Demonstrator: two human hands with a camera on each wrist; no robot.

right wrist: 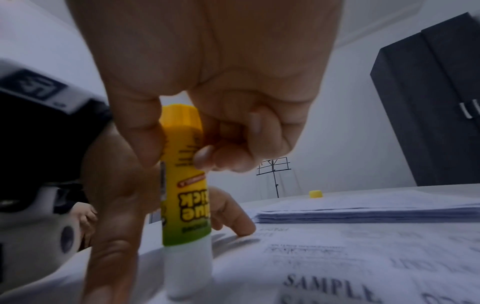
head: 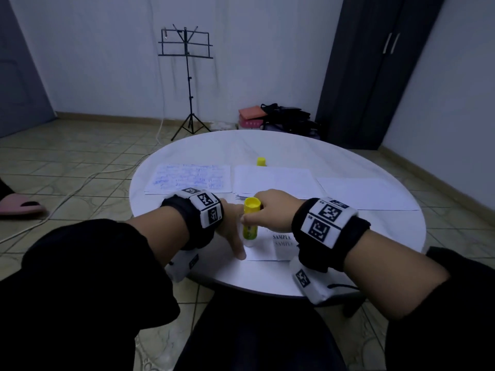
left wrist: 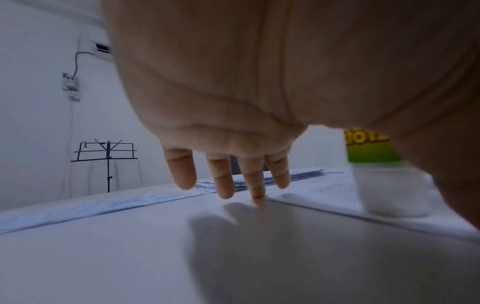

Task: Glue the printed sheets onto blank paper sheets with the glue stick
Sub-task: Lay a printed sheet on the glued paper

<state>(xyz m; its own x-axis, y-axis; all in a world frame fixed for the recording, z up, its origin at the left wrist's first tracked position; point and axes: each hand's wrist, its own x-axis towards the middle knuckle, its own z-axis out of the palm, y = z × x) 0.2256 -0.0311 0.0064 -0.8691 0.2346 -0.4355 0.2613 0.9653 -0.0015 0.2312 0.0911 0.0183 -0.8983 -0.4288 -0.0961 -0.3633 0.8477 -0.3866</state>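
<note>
My right hand (head: 261,210) pinches the yellow-green glue stick (head: 250,223) between thumb and fingers. It stands upside down, its white tip end down on the printed sheet (head: 281,245) marked SAMPLE, near the table's front edge. In the right wrist view the glue stick (right wrist: 184,195) stands upright on that sheet (right wrist: 337,267). My left hand (head: 231,231) lies just left of the stick, fingers straight. Its thumb presses the sheet's left edge, and a fingertip (left wrist: 257,195) touches down at the sheet's far corner. The stick's yellow cap (head: 261,161) stands far back on the table.
On the round white table (head: 267,274) lie a sheet with blue writing (head: 187,178) at left, a stack of sheets (head: 273,180) in the middle and a blank sheet (head: 367,192) at right. A music stand (head: 188,76) and a dark wardrobe (head: 375,76) stand beyond.
</note>
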